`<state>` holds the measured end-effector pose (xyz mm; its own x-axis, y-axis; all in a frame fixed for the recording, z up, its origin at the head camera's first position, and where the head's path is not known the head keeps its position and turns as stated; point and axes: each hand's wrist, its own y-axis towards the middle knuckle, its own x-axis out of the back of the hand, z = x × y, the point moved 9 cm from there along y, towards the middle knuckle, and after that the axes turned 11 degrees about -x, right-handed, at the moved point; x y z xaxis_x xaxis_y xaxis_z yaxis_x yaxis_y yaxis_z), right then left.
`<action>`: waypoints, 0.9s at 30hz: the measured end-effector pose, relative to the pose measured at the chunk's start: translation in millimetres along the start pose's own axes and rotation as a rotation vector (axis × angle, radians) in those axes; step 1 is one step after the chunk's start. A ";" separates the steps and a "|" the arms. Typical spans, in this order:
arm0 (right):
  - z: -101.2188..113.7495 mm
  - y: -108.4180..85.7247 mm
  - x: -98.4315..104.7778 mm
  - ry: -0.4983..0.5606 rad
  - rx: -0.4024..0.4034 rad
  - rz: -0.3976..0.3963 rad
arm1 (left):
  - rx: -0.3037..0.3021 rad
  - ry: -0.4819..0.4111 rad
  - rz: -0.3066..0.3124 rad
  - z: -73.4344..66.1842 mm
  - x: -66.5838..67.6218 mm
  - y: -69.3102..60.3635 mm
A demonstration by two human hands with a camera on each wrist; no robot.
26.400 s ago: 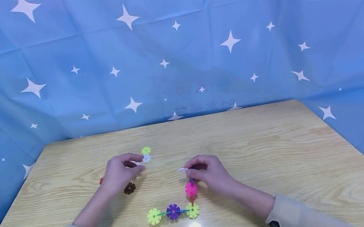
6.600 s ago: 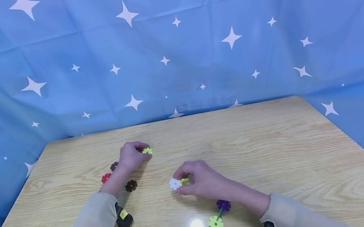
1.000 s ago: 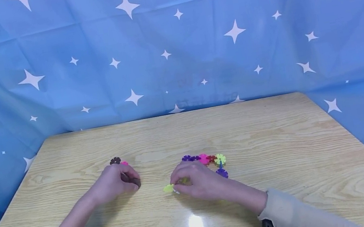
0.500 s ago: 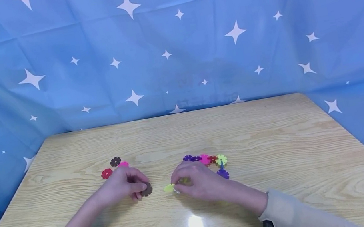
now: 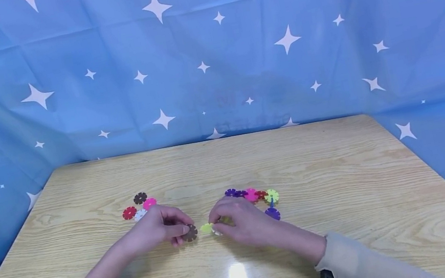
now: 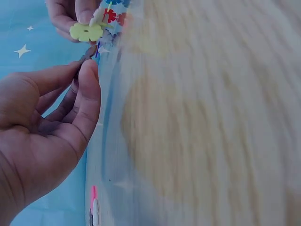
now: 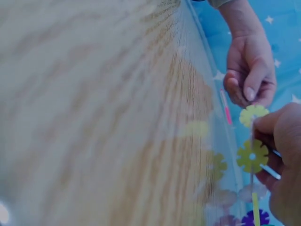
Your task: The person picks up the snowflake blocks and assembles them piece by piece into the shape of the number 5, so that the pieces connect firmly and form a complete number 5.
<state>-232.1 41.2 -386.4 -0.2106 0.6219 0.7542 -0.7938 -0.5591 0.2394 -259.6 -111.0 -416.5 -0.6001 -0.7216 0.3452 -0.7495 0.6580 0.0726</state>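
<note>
My left hand (image 5: pixel 151 228) pinches a dark brown notched snowflake disc (image 5: pixel 191 234) between thumb and fingers. Just right of it, a yellow-green snowflake disc (image 5: pixel 205 228) sticks out from my right hand (image 5: pixel 246 222), slotted to a white disc (image 5: pixel 216 231) that the fingertips grip. A small gap parts the brown disc from the yellow-green one in the head view. Another yellow disc (image 7: pixel 252 156) shows under the right fingers in the right wrist view. The joined chain curves behind the hand, with purple (image 5: pixel 230 193), pink (image 5: pixel 251 195), red (image 5: pixel 261 195) and yellow-green (image 5: pixel 272 196) discs; part is hidden.
Left of the hands lie loose discs: dark brown (image 5: pixel 140 198), pink (image 5: pixel 149 203), red (image 5: pixel 130 213) and white (image 5: pixel 140 214), the last close to my left hand. The wooden table (image 5: pixel 319 156) ends at a blue starry curtain (image 5: pixel 209 62).
Over the last second my left hand carried the brown disc rightward, uncovering the red and white discs. The right hand stayed nearly still. Since the oldest frame, the chain has grown and turned.
</note>
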 end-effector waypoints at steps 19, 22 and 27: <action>3.6 -0.9 -4.3 0.018 -0.038 0.000 | -0.006 -0.089 -0.002 -7.4 -7.4 -2.1; 6.5 -1.5 -5.1 0.016 -0.001 -0.016 | -0.004 -0.087 -0.007 -7.1 -7.4 -2.3; 10.4 -3.0 -5.7 0.005 0.048 -0.052 | -0.003 -0.075 -0.009 -6.5 -7.4 -1.4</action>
<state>-222.6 33.6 -385.0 -0.1726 0.6536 0.7369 -0.7752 -0.5516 0.3078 -252.3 -105.2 -413.0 -0.6124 -0.7419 0.2732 -0.7544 0.6516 0.0786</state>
